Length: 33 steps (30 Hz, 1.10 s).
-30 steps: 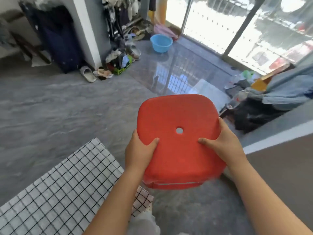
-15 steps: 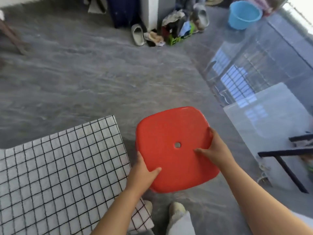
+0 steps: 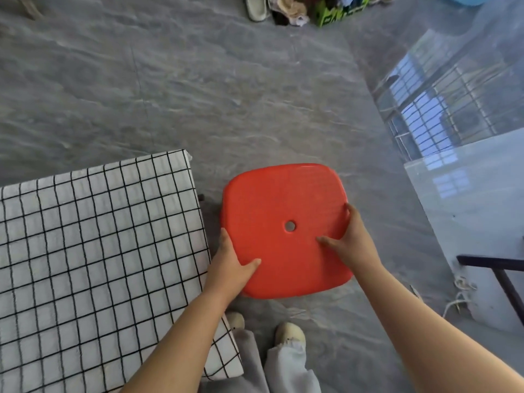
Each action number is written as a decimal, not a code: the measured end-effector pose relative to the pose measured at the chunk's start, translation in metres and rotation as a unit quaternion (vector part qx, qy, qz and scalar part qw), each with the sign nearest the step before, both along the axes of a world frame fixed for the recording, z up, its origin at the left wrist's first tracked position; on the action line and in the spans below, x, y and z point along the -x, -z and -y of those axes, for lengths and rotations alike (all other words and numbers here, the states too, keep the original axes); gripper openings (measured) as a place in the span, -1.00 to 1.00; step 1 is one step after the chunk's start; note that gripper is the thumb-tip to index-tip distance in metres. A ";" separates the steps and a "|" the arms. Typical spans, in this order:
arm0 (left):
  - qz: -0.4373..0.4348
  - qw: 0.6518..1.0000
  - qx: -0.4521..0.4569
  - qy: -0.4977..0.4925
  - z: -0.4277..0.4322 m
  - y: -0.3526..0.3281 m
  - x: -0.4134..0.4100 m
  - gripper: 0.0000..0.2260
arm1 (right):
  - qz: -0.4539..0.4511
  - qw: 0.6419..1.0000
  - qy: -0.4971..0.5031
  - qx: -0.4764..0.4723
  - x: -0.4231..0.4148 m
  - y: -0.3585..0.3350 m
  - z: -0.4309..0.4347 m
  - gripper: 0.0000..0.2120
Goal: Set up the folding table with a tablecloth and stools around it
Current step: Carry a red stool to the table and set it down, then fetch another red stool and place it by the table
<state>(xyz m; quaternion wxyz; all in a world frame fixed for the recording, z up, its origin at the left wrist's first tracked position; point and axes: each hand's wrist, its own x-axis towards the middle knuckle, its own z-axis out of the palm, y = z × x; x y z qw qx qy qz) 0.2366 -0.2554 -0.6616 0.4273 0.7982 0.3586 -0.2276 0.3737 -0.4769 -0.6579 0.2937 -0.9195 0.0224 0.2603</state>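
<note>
**A:** What sits furthest left of the red stool?

**B:** A white tablecloth with a black grid, spread flat. The table under it is fully covered. The cloth's right edge runs just beside the stool's left side, and its near corner hangs down.

**A:** And the left grip?

**B:** It grasps the stool's near-left corner. The thumb lies on top of the seat and the fingers are tucked under the rim, out of sight.

**A:** Anything beyond the stool?

**B:** Well beyond it, at the top edge, a pale slipper lies on the grey marbled floor. A green crate of clutter is just right of the slipper.

**A:** The stool itself?

**B:** The seat faces up, roughly level, with a small round hole in the middle. Its legs are hidden beneath the seat, so I cannot tell whether it stands on the floor. Two light shoes are on the floor nearer than the stool.

**A:** The right grip?

**B:** It is clasped on the stool's right edge. The thumb stretches across the seat towards the hole, and the fingers wrap over the side.

**A:** Further right?

**B:** A dark rail is well apart from the stool, with a white cord on the floor below it.
</note>
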 end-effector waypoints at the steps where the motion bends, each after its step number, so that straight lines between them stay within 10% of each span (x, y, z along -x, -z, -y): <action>1: 0.003 1.000 -0.001 -0.004 0.001 0.001 -0.002 -0.04 | 0.003 1.000 -0.012 0.009 0.001 0.000 0.000 -0.01; 6: -0.003 0.999 -0.031 0.008 0.000 -0.034 -0.009 -0.11 | 0.040 0.988 -0.115 0.100 0.007 -0.036 -0.016 -0.13; 17: 0.100 0.920 -0.365 0.097 -0.071 -0.349 0.040 -0.28 | 0.218 0.944 -0.234 -0.083 0.038 -0.361 -0.116 -0.38; 33: 0.002 0.799 -0.555 -0.231 -0.141 -0.618 0.498 -0.05 | 0.343 0.690 -0.576 -0.274 0.425 -0.618 -0.319 -0.36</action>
